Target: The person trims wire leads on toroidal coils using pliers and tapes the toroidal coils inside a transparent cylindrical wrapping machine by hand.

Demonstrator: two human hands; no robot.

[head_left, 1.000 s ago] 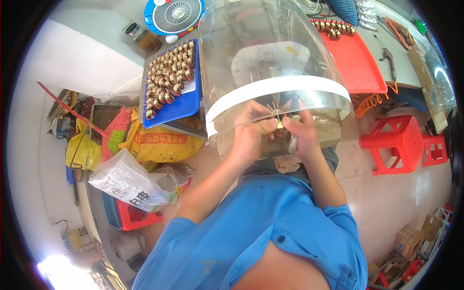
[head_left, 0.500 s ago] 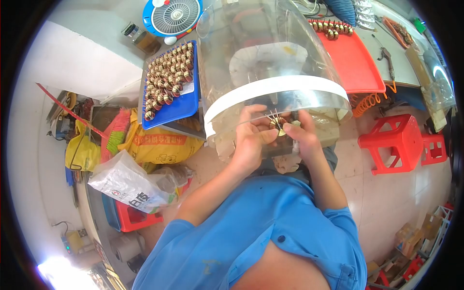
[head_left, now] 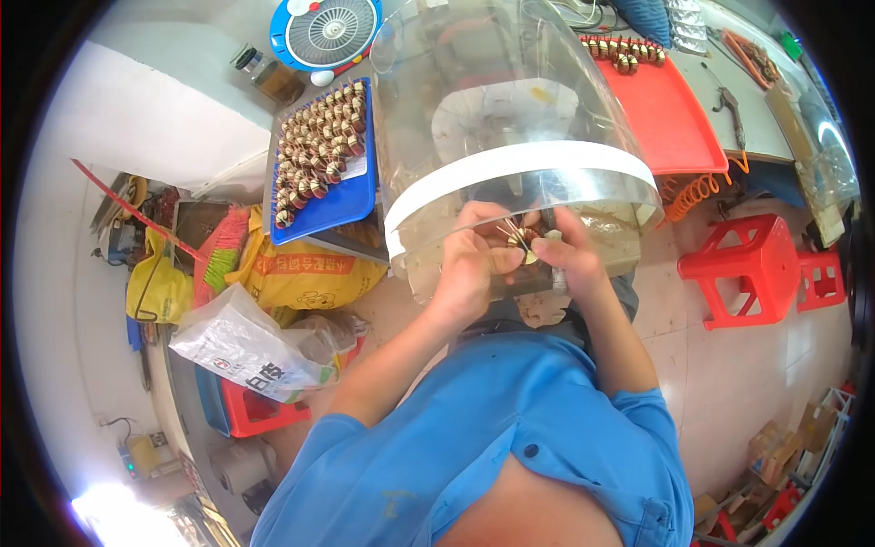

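Observation:
Under the lower rim of a clear plastic cover (head_left: 510,173) with a white band, both hands meet at a small wire-wound coil (head_left: 524,240). It has dark copper windings, a pale yellow part and thin wire leads pointing up. My left hand (head_left: 471,259) pinches it from the left, thumb against its lower edge. My right hand (head_left: 572,255) is closed at its right side, thumb tip on the coil. A dark, upright tool-like part stands just behind the right fingers, partly hidden. Fingers hide much of the coil.
On the left, a blue tray (head_left: 326,219) holds several rows of similar coils (head_left: 319,137). A red tray (head_left: 674,118) with more coils (head_left: 627,53) lies on the right. A fan (head_left: 330,32) stands behind; red stools (head_left: 743,264) stand on the floor at right.
The coil has turned slightly between my fingers, and its leads now lean more to the left. Both hands stay in nearly the same place.

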